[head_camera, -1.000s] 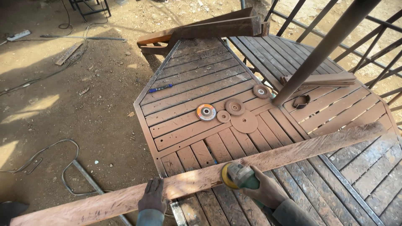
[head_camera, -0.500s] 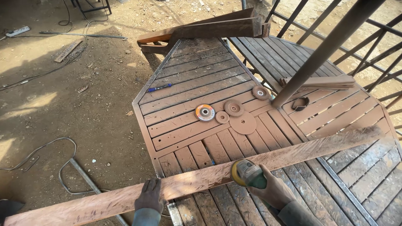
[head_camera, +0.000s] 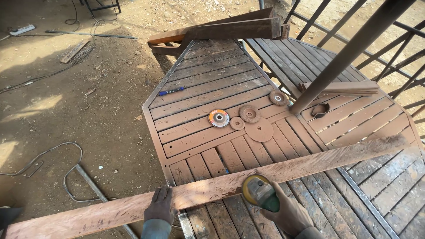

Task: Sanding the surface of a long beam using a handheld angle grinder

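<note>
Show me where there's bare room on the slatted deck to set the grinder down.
Bare slats lie between the blue pen and the sanding discs, and on the right past the metal pole. The disc cluster is crowded; the long plank spans the near edge.

Single head view, steeply down, close.

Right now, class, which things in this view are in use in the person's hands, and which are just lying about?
In use:
- long wooden plank, held down by the left hand
- angle grinder, gripped by the right hand

Lying about:
- loose grinding discs on the slatted table
- blue pen
- cables on the dirt
- power strip
</note>
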